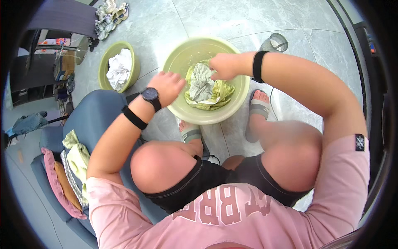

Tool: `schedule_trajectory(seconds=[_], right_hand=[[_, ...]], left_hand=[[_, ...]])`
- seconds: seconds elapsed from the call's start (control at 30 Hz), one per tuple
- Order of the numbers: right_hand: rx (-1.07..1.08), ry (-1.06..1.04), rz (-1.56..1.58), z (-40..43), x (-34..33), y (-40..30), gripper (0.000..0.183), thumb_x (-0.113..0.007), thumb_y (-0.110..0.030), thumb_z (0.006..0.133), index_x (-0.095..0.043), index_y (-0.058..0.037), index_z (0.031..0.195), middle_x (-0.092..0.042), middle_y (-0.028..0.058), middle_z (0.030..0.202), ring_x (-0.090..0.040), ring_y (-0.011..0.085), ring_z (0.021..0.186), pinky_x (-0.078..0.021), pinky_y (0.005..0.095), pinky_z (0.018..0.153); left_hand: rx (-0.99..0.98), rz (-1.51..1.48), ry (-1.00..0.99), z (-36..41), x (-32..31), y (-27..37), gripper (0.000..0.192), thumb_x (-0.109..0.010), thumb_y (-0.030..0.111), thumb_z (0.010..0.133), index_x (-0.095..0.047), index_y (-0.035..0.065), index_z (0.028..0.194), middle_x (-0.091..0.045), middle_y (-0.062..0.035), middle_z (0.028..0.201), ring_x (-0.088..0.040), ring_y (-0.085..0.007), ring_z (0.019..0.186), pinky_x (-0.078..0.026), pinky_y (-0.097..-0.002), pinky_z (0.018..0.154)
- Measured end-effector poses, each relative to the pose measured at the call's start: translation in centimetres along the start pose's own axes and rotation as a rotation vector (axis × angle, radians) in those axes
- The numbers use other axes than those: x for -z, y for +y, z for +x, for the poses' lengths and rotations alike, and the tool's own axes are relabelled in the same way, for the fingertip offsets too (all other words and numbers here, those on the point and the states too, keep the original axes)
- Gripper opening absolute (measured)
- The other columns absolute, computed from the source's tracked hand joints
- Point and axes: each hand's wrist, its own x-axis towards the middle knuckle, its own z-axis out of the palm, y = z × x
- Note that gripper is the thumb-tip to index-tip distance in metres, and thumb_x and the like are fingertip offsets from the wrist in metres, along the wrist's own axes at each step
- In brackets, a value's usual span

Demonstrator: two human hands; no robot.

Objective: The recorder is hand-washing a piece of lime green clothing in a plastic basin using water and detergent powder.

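A large pale green plastic basin point(205, 119) stands on the floor between my feet and my hands. Inside it lie a grey-white crumpled cloth point(201, 82) and a yellow-green cloth point(222, 96) bunched around and under it. My right hand point(227, 66) is over the basin with its fingers bent at the upper right edge of the grey-white cloth; whether it pinches the fabric is not clear. My left hand point(168, 87), with a watch on its wrist, hovers at the basin's left rim, fingers loosely bent, and no cloth shows in it.
A smaller green basin point(135, 67) holding white cloth point(119, 70) stands on the left. A blue sofa point(96, 109) with a light green cloth point(77, 155) and cushions is at my left. Shoes point(116, 14) lie at the upper left. A translucent container point(275, 43) stands beyond my right forearm.
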Motion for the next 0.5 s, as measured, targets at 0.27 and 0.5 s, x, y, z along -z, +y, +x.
schedule_trajectory(seconds=[0.27, 0.5], right_hand=[[0.013, 0.134, -0.086, 1.4, 0.0, 1.2, 0.041, -0.070, -0.034, 0.095, -0.076, 0.0034, 0.111, -0.076, 0.0257, 0.107, -0.072, 0.0426, 0.103, -0.0563, 0.0496, 0.093], [0.093, 0.155, -0.258, -1.4, 1.3, -2.5, 0.043, -0.073, -0.037, 0.093, -0.076, 0.0011, 0.113, -0.076, 0.0247, 0.106, -0.072, 0.0425, 0.103, -0.0566, 0.0483, 0.093]], left_hand=[[0.305, -0.060, -0.008, -4.7, 10.3, 1.2, 0.031, -0.072, 0.011, 0.086, -0.067, 0.0065, 0.116, -0.070, -0.0120, 0.111, -0.069, -0.0343, 0.106, -0.058, -0.0471, 0.089], [0.518, -0.122, 0.000, -7.3, 12.4, 5.2, 0.036, -0.072, 0.016, 0.088, -0.067, 0.0081, 0.122, -0.069, -0.0150, 0.115, -0.067, -0.0373, 0.111, -0.056, -0.0491, 0.095]])
